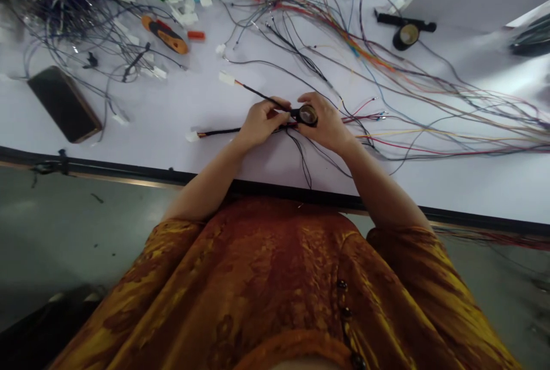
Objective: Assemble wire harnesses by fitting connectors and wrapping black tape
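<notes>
The left hand (256, 124) pinches the black-wrapped cable (258, 93), its axis running far-left to near-right, toward the tape roll (308, 114), held between right hand (327, 124) thumb and fingers, just right of the left fingertips.

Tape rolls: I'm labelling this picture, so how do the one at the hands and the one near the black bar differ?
The held roll sits in the fingers of the right hand; the spare roll is by the black bar, with no hand on it. The held roll is among the wires at the near side, while the spare roll is farther back. Both are black with a paler, brownish core.
</notes>
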A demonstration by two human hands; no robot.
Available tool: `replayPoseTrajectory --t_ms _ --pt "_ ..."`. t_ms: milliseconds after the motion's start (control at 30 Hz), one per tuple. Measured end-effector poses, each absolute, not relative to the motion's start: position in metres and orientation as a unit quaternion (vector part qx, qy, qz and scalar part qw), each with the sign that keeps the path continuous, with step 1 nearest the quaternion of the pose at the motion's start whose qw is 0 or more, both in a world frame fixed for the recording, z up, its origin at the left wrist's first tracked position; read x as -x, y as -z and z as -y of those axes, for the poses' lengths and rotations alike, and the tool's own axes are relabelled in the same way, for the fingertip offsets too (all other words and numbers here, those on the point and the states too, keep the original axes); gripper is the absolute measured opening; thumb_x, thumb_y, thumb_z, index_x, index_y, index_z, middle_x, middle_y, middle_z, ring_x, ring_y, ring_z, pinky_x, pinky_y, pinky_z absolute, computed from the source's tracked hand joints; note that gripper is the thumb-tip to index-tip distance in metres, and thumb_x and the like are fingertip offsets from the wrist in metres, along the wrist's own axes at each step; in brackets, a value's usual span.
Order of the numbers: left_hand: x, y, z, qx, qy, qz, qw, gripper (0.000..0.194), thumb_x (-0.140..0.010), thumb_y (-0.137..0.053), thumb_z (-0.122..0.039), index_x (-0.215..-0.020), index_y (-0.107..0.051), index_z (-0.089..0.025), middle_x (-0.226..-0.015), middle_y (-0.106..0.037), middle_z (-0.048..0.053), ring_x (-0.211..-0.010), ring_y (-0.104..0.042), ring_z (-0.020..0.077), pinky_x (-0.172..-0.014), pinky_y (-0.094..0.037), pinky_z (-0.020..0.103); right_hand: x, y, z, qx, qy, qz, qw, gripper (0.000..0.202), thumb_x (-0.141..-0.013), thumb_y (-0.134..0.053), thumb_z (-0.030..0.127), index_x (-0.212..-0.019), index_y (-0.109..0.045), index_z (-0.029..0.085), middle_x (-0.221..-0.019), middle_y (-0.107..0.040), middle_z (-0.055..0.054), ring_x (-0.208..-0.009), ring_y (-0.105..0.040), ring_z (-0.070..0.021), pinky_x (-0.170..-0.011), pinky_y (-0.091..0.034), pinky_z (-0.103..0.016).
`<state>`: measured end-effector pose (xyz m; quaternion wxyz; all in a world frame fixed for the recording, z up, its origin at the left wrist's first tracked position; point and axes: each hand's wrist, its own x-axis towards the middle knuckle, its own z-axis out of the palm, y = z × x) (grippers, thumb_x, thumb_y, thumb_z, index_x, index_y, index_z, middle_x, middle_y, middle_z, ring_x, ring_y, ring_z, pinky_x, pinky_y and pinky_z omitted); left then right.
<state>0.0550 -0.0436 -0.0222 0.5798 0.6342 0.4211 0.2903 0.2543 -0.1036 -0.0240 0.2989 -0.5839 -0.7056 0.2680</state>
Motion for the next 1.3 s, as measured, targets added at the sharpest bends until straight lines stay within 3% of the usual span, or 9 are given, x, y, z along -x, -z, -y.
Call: replayPoseTrajectory --t_ms 100,333,567,700,833,933,1033,1167,1300 --pt "-0.062 0.023 0.046 -0.646 -0.294 -0.417 0.568 0.007 -0.083 -0.072 -0.024 -0.085 -0.069 -0.018 -0.069 -0.067 0.001 -0.061 -0.062 0.0124 -0.059 -0.051 0.024 -0.251 0.02 0.108 0.576 -0.283 0.708 0.295 0.045 -0.082 -0.066 0.029 -0.126 -0.061 0.023 -0.112 -0.062 -0.009 -0.095 -0.061 -0.023 -0.086 -0.053 -0.039" --pt "-0.064 0.026 0.053 -0.657 -0.308 -0.403 0.558 0.009 -0.086 -0.068 -0.027 -0.081 -0.065 -0.02 -0.062 -0.06 -0.002 -0.058 -0.057 0.0125 -0.058 -0.044 0.026 -0.257 0.007 0.096 0.569 -0.264 0.73 0.272 0.013 -0.089 -0.065 0.035 -0.091 -0.067 0.023 -0.1 -0.064 -0.009 -0.102 -0.059 -0.0277 -0.097 -0.05 -0.048" --pt "-0.065 0.031 0.057 -0.658 -0.326 -0.421 0.532 0.014 -0.089 -0.063 -0.021 -0.077 -0.056 -0.022 -0.06 -0.055 -0.005 -0.057 -0.053 0.0097 -0.058 -0.043 0.027 -0.194 -0.023 0.129 0.519 -0.242 0.791 0.218 0.023 -0.094 -0.054 0.028 -0.073 -0.057 0.022 -0.083 -0.063 -0.01 -0.093 -0.061 -0.0284 -0.088 -0.054 -0.052" --pt "-0.058 0.029 0.059 -0.627 -0.299 -0.439 0.569 0.013 -0.09 -0.064 -0.025 -0.079 -0.058 -0.021 -0.059 -0.057 -0.005 -0.052 -0.053 0.0089 -0.052 -0.044 0.024 -0.21 -0.034 0.132 0.574 -0.211 0.739 0.283 0.026 -0.095 -0.057 0.042 -0.076 -0.06 0.025 -0.081 -0.064 -0.008 -0.082 -0.06 -0.0248 -0.074 -0.054 -0.045" --pt "-0.041 0.021 0.066 -0.609 -0.265 -0.383 0.642 0.015 -0.091 -0.066 -0.034 -0.091 -0.066 -0.019 -0.072 -0.066 0.001 -0.055 -0.059 0.0088 -0.05 -0.047 0.021 -0.327 -0.005 0.081 0.784 -0.058 0.556 0.271 0.02 -0.096 -0.052 0.016 -0.077 -0.06 0.017 -0.091 -0.065 -0.016 -0.093 -0.059 -0.0215 -0.088 -0.044 -0.045" --pt "-0.034 0.017 0.07 -0.588 -0.29 -0.366 0.661 0.025 -0.089 -0.069 -0.043 -0.091 -0.067 -0.018 -0.069 -0.063 0.0 -0.054 -0.058 0.0078 -0.05 -0.049 0.02 -0.382 0.013 0.063 0.853 -0.015 0.462 0.243 0.029 -0.092 -0.063 0.039 -0.076 -0.063 0.015 -0.101 -0.068 -0.019 -0.101 -0.059 -0.0229 -0.086 -0.039 -0.047" --pt "-0.034 0.017 0.069 -0.571 -0.317 -0.366 0.663 0.032 -0.088 -0.07 -0.049 -0.088 -0.066 -0.018 -0.065 -0.061 -0.001 -0.053 -0.057 0.0076 -0.05 -0.048 0.02 -0.354 0.005 0.078 0.788 0.056 0.516 0.331 0.028 -0.086 -0.074 0.04 -0.096 -0.069 0.015 -0.113 -0.066 -0.018 -0.111 -0.057 -0.0264 -0.093 -0.04 -0.047" --pt "-0.036 0.015 0.062 -0.563 -0.349 -0.399 0.635 0.032 -0.089 -0.068 -0.05 -0.084 -0.064 -0.018 -0.065 -0.063 -0.001 -0.051 -0.056 0.0076 -0.047 -0.045 0.021 -0.255 -0.005 0.11 0.606 -0.204 0.696 0.326 0.015 -0.091 -0.07 0.034 -0.1 -0.069 0.022 -0.093 -0.066 -0.004 -0.077 -0.059 -0.0175 -0.072 -0.049 -0.034" --pt "-0.021 0.003 0.051 -0.613 -0.313 -0.441 0.576 0.031 -0.091 -0.065 -0.048 -0.084 -0.064 -0.018 -0.072 -0.068 0.002 -0.053 -0.059 0.0097 -0.048 -0.047 0.022 -0.204 0.013 0.115 0.624 -0.221 0.71 0.24 0.024 -0.1 -0.053 0.033 -0.083 -0.065 0.02 -0.092 -0.064 -0.007 -0.079 -0.058 -0.0193 -0.07 -0.045 -0.034"
